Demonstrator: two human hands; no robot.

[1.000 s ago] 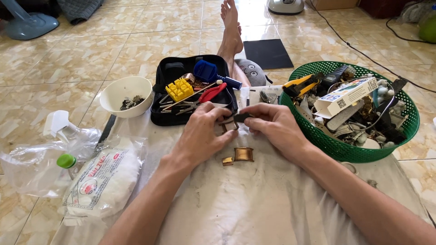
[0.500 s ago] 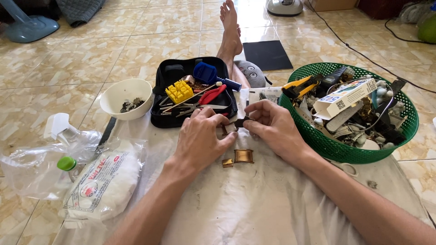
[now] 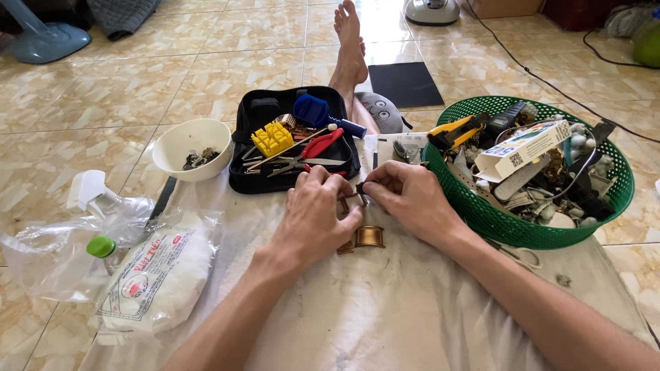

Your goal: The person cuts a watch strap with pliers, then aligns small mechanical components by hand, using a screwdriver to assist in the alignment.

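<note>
My left hand (image 3: pixel 313 216) and my right hand (image 3: pixel 409 199) meet over a white cloth (image 3: pixel 385 309), fingertips pinched together on a small dark metal part (image 3: pixel 359 189). What the part is cannot be made out. A gold-coloured watch band piece (image 3: pixel 370 237) lies on the cloth just below the hands, partly under my left hand. Just beyond the hands sits an open black tool case (image 3: pixel 292 141) with a yellow block, red-handled pliers and a blue tool inside.
A green plastic basket (image 3: pixel 509 223) full of watch parts, a box and yellow-handled cutters stands at right. A white bowl (image 3: pixel 189 148) with small parts sits left of the case. A bag of cotton (image 3: pixel 161 271), a spray bottle (image 3: pixel 93 199) and plastic wrap lie at left. My foot (image 3: pixel 350 48) stretches ahead.
Both hands stay together on the small part; the fingers have shifted only slightly. Nothing else has moved.
</note>
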